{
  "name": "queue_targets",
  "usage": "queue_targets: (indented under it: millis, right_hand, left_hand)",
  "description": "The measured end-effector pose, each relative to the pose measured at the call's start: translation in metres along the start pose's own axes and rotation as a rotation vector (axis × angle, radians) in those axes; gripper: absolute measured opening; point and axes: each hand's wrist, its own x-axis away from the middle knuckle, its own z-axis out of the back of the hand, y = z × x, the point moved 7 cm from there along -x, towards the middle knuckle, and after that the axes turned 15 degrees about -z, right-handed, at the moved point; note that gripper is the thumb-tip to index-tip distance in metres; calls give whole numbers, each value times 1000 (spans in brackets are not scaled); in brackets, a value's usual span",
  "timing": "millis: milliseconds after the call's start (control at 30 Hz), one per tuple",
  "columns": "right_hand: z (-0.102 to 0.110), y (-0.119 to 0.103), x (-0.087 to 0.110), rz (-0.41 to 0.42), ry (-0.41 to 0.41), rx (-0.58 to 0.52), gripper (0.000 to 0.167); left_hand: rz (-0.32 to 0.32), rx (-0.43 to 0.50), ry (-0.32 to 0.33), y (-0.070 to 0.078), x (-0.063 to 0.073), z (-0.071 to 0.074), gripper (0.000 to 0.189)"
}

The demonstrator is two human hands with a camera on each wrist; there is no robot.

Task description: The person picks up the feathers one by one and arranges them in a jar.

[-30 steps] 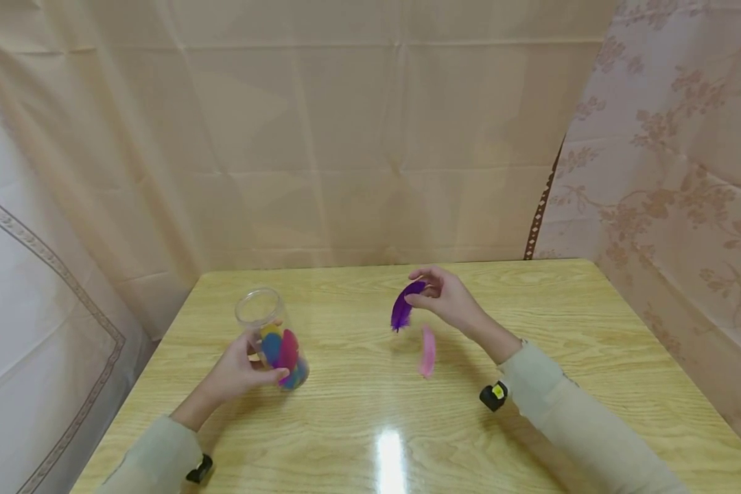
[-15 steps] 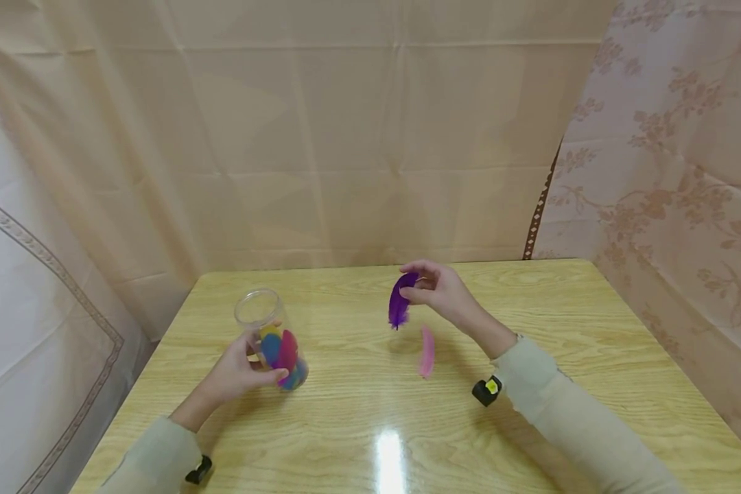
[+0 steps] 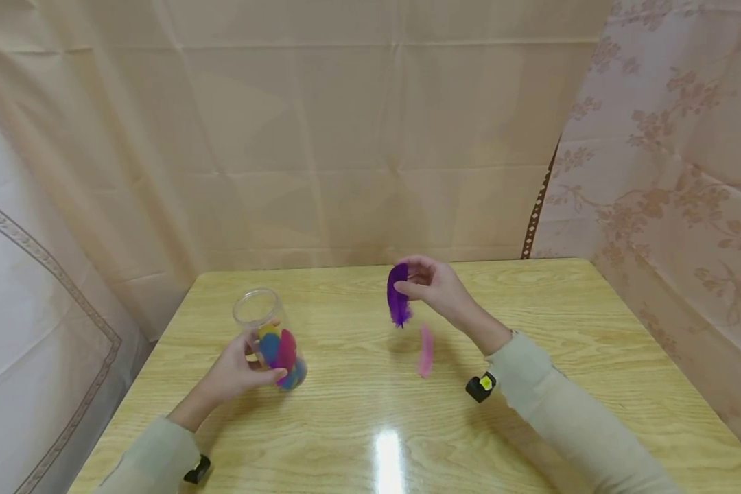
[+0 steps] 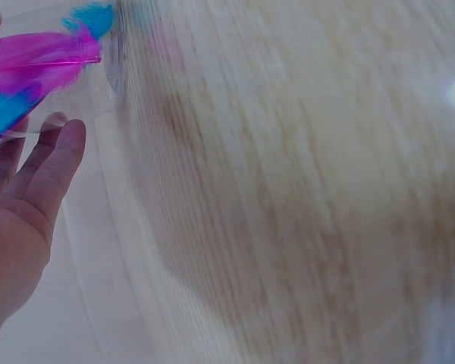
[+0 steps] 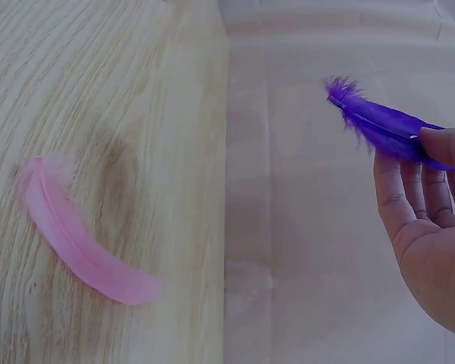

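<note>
My left hand (image 3: 239, 368) grips a clear plastic jar (image 3: 256, 308) around its side, thumb at the front, fingers behind. Through its wall show several feathers, among them a magenta feather (image 4: 45, 59) and a blue feather (image 4: 11, 110), plus some yellow. The jar's round mouth is uncovered and leans a little to the left. Between thumb and fingers of my right hand (image 3: 440, 291) is a purple feather (image 5: 387, 127), pinched near its rounded tip, its fluffy quill end hanging down above the table. A curved pink feather (image 5: 83, 250) lies on the table below that hand.
The wood-grain table (image 3: 346, 425) ends at a beige cloth (image 3: 321, 137) hanging behind it. Patterned cloth (image 3: 673, 171) hangs at the right, with a pale cloth (image 3: 31, 329) at the left. A black wrist camera (image 3: 481, 387) sits below the right sleeve.
My right hand has drifted slightly left and up with the purple feather, which now hangs more upright. The left hand and jar stay nearly still; the pink feather lies where it was.
</note>
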Motion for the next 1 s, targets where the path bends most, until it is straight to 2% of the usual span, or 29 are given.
queue_targets:
  millis: [333, 567, 767, 1000]
  right_hand:
    - [-5, -10, 0, -13, 7, -14, 34]
    - [-11, -17, -1, 9, -3, -46, 29]
    - [-16, -20, -2, 33, -21, -71, 26]
    - [-21, -25, -3, 48, -40, -50, 24]
  left_hand:
    - [-2, -42, 5, 1, 2, 1, 79]
    - [-2, -15, 3, 1, 2, 0, 81]
    - [1, -33, 1, 1, 2, 1, 82]
    - [1, -12, 2, 3, 1, 1, 82]
